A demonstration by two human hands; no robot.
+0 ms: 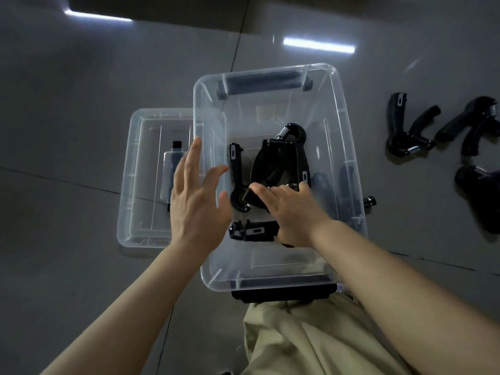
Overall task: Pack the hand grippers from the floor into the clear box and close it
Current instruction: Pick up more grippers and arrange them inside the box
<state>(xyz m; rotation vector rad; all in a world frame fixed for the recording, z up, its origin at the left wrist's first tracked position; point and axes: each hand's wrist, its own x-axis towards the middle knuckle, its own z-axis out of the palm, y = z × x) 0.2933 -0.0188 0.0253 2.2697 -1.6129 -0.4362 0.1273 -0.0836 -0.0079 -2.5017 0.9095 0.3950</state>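
The clear box (344,109) stands open on the floor in the middle of the view. Several black hand grippers (273,161) with metal springs lie piled inside it. My right hand (286,209) is down inside the box, palm down, its fingers spread flat on top of the pile. My left hand (194,201) hovers open at the box's left rim, holding nothing. The clear lid (140,171) lies upside down on the floor to the left of the box. More hand grippers (405,131) lie on the floor to the right, three of them in view.
A black handle (263,82) sits on the box's far end and a black latch (284,293) on its near end. A small black part (369,201) pokes out by the box's right wall. My khaki trouser leg (311,342) is right behind the box. Grey floor tiles surround everything.
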